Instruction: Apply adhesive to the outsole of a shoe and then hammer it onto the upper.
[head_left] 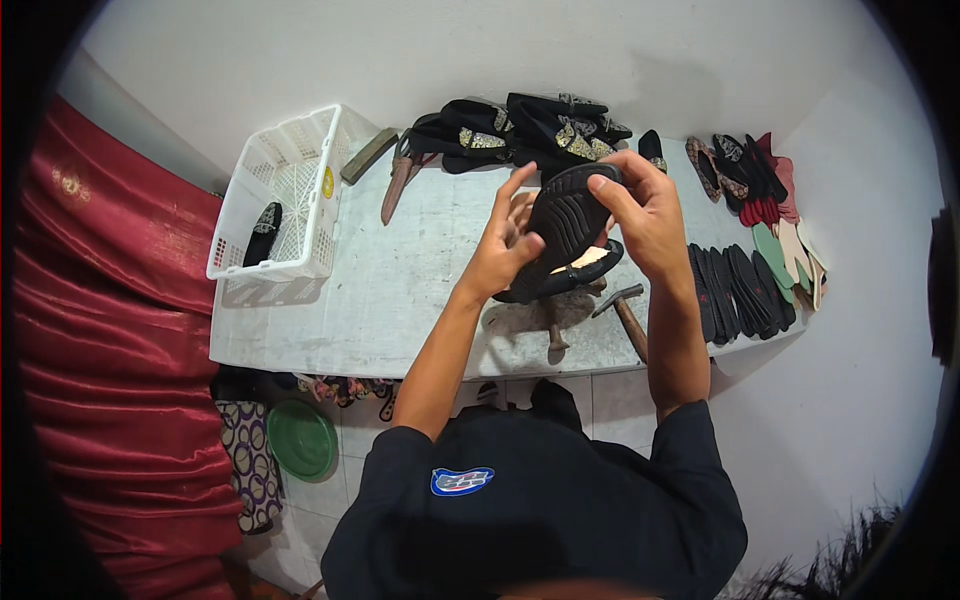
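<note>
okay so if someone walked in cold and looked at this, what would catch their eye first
Both hands, the left hand and the right hand, hold a black ribbed shoe sole over a shoe above mid-table. Behind them lies a pile of black shoes with gold trim; a white basket sits at the table's left end.

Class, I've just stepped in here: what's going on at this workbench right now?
A person in a black shirt stands at a grey table and holds a black shoe sole-up above it, left hand at its near end, right hand gripping the far end. Under the shoe stands a metal shoe anvil, with a hammer lying beside it. A pile of finished black shoes lies at the back, a row of black soles to the right, and a white basket to the left.
</note>
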